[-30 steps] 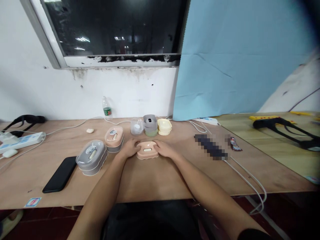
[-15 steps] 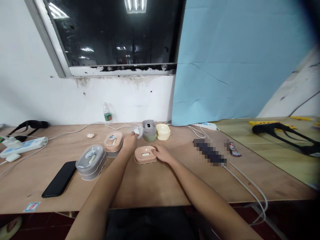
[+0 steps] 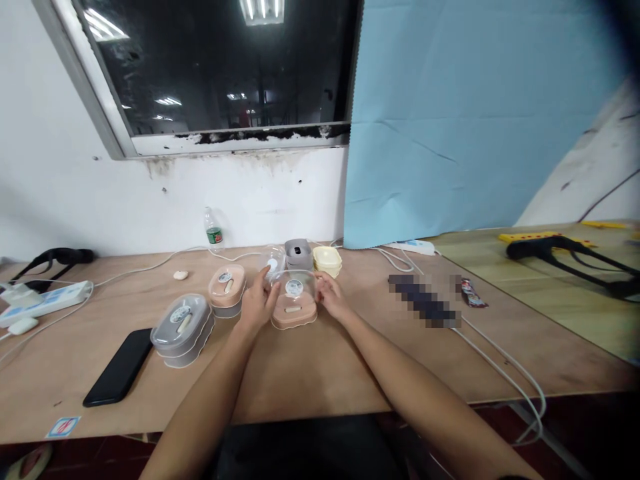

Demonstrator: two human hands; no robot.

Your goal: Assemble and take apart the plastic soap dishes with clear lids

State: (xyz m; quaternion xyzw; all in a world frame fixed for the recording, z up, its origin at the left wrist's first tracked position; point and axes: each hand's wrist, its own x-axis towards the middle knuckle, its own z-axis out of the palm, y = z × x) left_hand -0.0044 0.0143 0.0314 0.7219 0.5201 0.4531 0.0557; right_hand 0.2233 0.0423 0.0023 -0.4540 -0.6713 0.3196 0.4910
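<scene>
A pink soap box base (image 3: 294, 317) sits on the wooden table (image 3: 310, 363) in front of me. A clear lid (image 3: 294, 291) with a round sticker rests over it. My left hand (image 3: 258, 305) grips the lid's left side, fingers curled round it. My right hand (image 3: 333, 298) holds its right side the same way. Behind the box another clear lid (image 3: 273, 260), a grey box part (image 3: 299, 253) and a stack of yellow box parts (image 3: 327, 260) stand near the wall.
Left of my hands stand a closed pink box (image 3: 227, 290) and a closed grey box (image 3: 183, 321), then a black phone (image 3: 119, 365). A power strip (image 3: 44, 300) and cables lie at far left, a water bottle (image 3: 213, 229) by the wall, white cables (image 3: 500, 373) at right.
My left hand reached back to the clear lids, took one and brought it over the pink base. My right hand shifted from the base onto the lid's right side.
</scene>
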